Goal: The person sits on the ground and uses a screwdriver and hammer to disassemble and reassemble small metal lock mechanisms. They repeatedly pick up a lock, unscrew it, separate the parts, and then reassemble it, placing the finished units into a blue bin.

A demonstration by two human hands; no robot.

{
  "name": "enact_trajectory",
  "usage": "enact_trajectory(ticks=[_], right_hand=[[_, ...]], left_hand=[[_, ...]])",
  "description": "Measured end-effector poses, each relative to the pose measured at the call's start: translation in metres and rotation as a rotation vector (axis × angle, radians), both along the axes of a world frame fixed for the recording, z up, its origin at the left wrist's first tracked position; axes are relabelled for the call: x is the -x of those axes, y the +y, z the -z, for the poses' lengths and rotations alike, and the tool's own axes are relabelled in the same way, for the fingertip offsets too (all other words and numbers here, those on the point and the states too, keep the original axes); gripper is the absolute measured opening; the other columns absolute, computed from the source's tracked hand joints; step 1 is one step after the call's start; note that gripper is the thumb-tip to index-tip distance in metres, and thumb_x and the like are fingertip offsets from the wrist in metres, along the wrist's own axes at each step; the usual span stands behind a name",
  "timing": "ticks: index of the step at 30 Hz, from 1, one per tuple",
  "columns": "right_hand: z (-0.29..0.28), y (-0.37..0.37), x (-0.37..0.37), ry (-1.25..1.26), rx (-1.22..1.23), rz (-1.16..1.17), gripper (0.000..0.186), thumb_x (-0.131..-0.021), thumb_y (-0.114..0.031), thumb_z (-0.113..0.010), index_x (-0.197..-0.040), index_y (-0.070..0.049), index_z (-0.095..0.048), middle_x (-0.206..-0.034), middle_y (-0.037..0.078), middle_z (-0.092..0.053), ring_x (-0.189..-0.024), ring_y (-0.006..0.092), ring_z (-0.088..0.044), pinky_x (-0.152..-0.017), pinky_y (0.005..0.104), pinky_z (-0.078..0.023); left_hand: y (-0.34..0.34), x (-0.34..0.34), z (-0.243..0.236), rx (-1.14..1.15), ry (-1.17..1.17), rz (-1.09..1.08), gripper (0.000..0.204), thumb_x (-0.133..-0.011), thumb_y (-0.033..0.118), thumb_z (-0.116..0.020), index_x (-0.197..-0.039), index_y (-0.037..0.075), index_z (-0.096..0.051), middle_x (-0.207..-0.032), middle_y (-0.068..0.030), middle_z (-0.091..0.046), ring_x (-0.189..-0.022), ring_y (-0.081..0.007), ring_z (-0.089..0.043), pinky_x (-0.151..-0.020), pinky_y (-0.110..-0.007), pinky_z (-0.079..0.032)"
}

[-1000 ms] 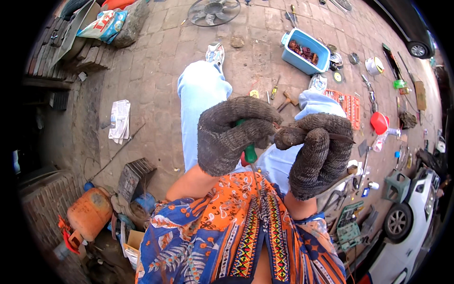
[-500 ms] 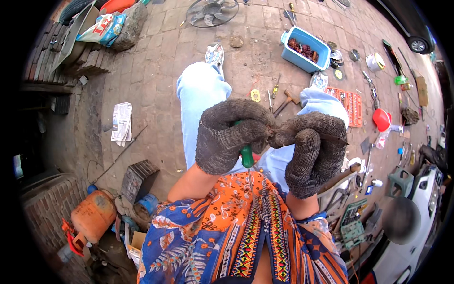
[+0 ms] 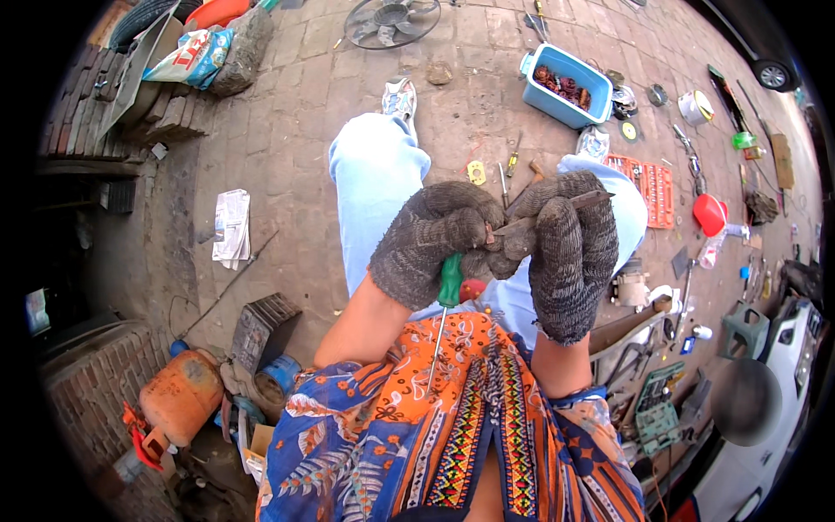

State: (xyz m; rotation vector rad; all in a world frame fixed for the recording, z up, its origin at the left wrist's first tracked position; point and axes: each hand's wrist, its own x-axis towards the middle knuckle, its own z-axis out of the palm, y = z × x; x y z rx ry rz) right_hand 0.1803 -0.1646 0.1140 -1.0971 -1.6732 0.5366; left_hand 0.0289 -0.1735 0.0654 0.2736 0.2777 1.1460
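Note:
Dark knitted work gloves cover both of my hands, which are close together above my lap. A screwdriver with a green handle (image 3: 450,284) is tucked in my left hand (image 3: 419,239), its thin shaft pointing down toward my patterned shirt. Those left fingertips also meet one end of a narrow, dark, rusty-looking metal strip (image 3: 593,199). My right hand (image 3: 570,261) is closed round the strip's middle, and its pointed end sticks out past the fingers on the right. The strip's exact kind cannot be made out.
Ahead stands a blue tub (image 3: 567,91) holding reddish-brown coiled pieces. A red socket set (image 3: 648,184) lies right of my knee, with a hammer (image 3: 532,177) partly hidden behind my hands. An orange gas cylinder (image 3: 181,385) and a dark slatted box (image 3: 263,331) are at lower left.
My right hand has risen and turned, and more of the metal strip now shows. The screwdriver shaft in my left hand has swung to the left at its tip.

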Motion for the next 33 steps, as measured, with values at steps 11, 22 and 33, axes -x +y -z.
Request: enact_trajectory(ticks=[11, 22, 33], right_hand=[[0.002, 0.002, -0.005, -0.133, 0.007, -0.035, 0.013, -0.089, -0.008, -0.057, -0.098, 0.002, -0.06, -0.093, 0.014, -0.063, -0.081, 0.0214, -0.061, -0.071, 0.0326, -0.05], [-0.003, -0.002, -0.001, 0.676, 0.438, -0.022, 0.018, -0.092, -0.015, -0.057, -0.102, 0.0, -0.057, -0.09, 0.007, -0.063, -0.072, 0.0107, -0.06, -0.061, 0.0237, -0.049], [0.012, -0.005, 0.006, 0.381, 0.22, -0.061, 0.013, -0.09, -0.006, -0.057, -0.101, 0.001, -0.059, -0.087, 0.008, -0.066, -0.069, 0.0108, -0.063, -0.06, 0.0246, -0.053]], left_hand=[[0.004, 0.002, 0.008, 0.042, -0.046, 0.016, 0.025, -0.074, 0.002, -0.07, -0.098, -0.002, -0.064, -0.087, -0.0093, -0.067, -0.079, -0.0166, -0.065, -0.073, -0.027, -0.054], [0.004, 0.004, -0.001, -0.001, 0.116, -0.068, 0.024, -0.079, 0.004, -0.067, -0.101, -0.004, -0.063, -0.09, -0.0111, -0.067, -0.08, -0.0168, -0.065, -0.073, -0.027, -0.053], [0.002, -0.004, -0.016, -0.193, 0.751, -0.466, 0.016, -0.084, 0.005, -0.063, -0.099, -0.001, -0.066, -0.09, -0.0085, -0.069, -0.075, -0.0107, -0.063, -0.066, -0.023, -0.051]])
